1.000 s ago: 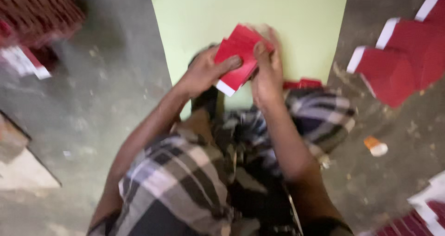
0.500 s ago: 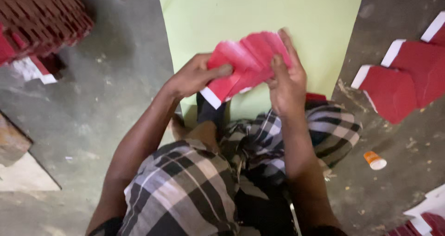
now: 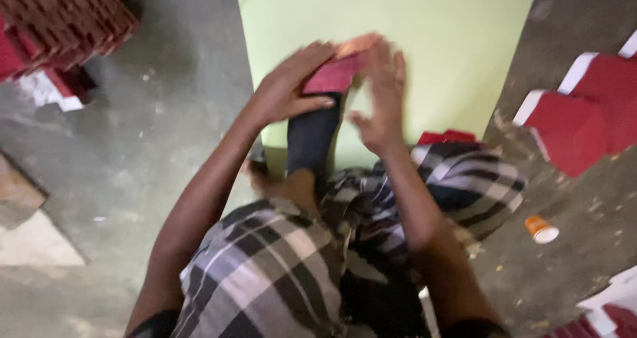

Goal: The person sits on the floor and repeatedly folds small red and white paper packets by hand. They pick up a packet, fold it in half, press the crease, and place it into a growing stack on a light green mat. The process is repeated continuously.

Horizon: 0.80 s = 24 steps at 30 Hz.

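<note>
Both hands up over the pale green sheet (image 3: 458, 52); left hand (image 3: 285, 92) pinched on a red card stack (image 3: 335, 76), right hand (image 3: 381, 95) open-fingered just beside its far edge, blurred; squaring step, by the look; next needs edges tapped flush.

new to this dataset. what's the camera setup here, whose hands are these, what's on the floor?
No machine here: one camera on a person's head, looking down at their own two bare hands. The person sits on a grey concrete floor in checked cloth. The left hand has a grip on a small red card piece; the right hand is open-palmed beside it, blurred by motion. Beneath lies a pale green sheet. Red and white card blanks lie at right, stacked red pieces top left, and a small orange and white cap nearby.
</note>
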Each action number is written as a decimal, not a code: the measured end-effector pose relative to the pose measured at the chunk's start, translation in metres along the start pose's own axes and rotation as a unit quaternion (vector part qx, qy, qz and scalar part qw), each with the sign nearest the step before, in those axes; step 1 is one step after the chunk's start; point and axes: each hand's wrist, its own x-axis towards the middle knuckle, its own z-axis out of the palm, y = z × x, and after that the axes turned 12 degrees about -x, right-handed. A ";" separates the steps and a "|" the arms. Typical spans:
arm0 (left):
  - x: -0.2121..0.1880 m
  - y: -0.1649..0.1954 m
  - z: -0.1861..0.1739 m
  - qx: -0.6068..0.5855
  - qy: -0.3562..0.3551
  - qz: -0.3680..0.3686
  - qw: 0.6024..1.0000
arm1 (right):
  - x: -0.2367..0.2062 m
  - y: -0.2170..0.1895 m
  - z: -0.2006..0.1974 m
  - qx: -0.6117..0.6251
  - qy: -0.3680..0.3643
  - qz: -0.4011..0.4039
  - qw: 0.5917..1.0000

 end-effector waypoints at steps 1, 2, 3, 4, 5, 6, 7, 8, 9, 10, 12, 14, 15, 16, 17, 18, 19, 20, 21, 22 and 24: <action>-0.004 -0.006 0.003 -0.049 0.038 0.024 0.998 | 0.007 0.012 0.009 0.294 0.104 0.061 0.948; -0.004 -0.011 0.007 -0.089 0.088 0.029 0.992 | 0.009 0.014 0.024 0.566 0.190 0.124 0.792; 0.000 -0.016 0.014 -0.140 0.134 0.033 0.980 | 0.011 0.016 0.035 0.432 0.173 0.088 0.881; 0.002 -0.018 0.021 -0.195 0.179 0.034 0.964 | 0.014 0.018 0.044 0.285 0.146 0.051 0.946; 0.005 -0.017 0.027 -0.214 0.196 -0.030 0.957 | 0.015 0.014 0.053 0.136 0.120 0.006 0.983; 0.009 -0.018 0.033 -0.230 0.213 -0.085 0.946 | 0.017 0.012 0.056 0.171 0.156 0.044 0.972; 0.012 -0.017 0.036 -0.248 0.229 -0.141 0.931 | 0.016 0.006 0.058 0.207 0.190 0.082 0.956; 0.014 -0.014 0.040 -0.241 0.226 -0.113 0.937 | 0.015 0.000 0.057 0.241 0.221 0.115 0.938; 0.015 -0.011 0.041 -0.228 0.224 -0.079 0.944 | 0.017 -0.004 0.053 0.234 0.191 0.086 0.949; 0.015 -0.007 0.041 -0.214 0.222 -0.052 0.950 | 0.014 -0.012 0.048 0.230 0.155 0.062 0.959; 0.013 -0.001 0.038 -0.209 0.223 -0.054 0.950 | 0.005 -0.026 0.033 0.164 0.135 0.104 0.972; 0.011 -0.001 0.035 -0.212 0.221 -0.049 0.951 | 0.000 -0.033 0.013 0.022 0.210 0.169 0.963; 0.014 -0.003 0.033 -0.198 0.228 -0.044 0.952 | 0.009 -0.031 0.006 -0.087 0.084 0.111 0.986; 0.013 -0.005 0.032 -0.182 0.242 -0.049 0.952 | 0.012 -0.032 -0.001 -0.192 -0.050 0.044 0.979; 0.013 -0.007 0.031 -0.176 0.255 -0.054 0.949 | 0.019 -0.031 -0.004 -0.285 -0.193 -0.022 0.939; 0.013 -0.008 0.033 -0.184 0.257 -0.070 0.946 | 0.022 -0.029 -0.008 -0.196 -0.132 -0.020 0.971; 0.016 0.000 0.033 -0.198 0.255 -0.074 0.944 | 0.023 -0.026 -0.009 -0.119 -0.059 -0.012 0.991; 0.014 -0.010 0.038 -0.231 0.256 -0.080 0.935 | 0.036 -0.018 -0.006 -0.050 0.040 -0.016 0.998; 0.015 -0.010 0.040 -0.252 0.268 -0.076 0.927 | 0.049 -0.008 -0.001 0.000 0.075 -0.028 0.997; 0.014 -0.009 0.042 -0.267 0.283 -0.082 0.918 | 0.054 -0.005 0.008 0.063 0.102 -0.042 0.992; 0.012 -0.004 0.045 -0.194 0.277 -0.129 0.932 | 0.049 -0.001 0.028 0.197 0.107 -0.027 0.974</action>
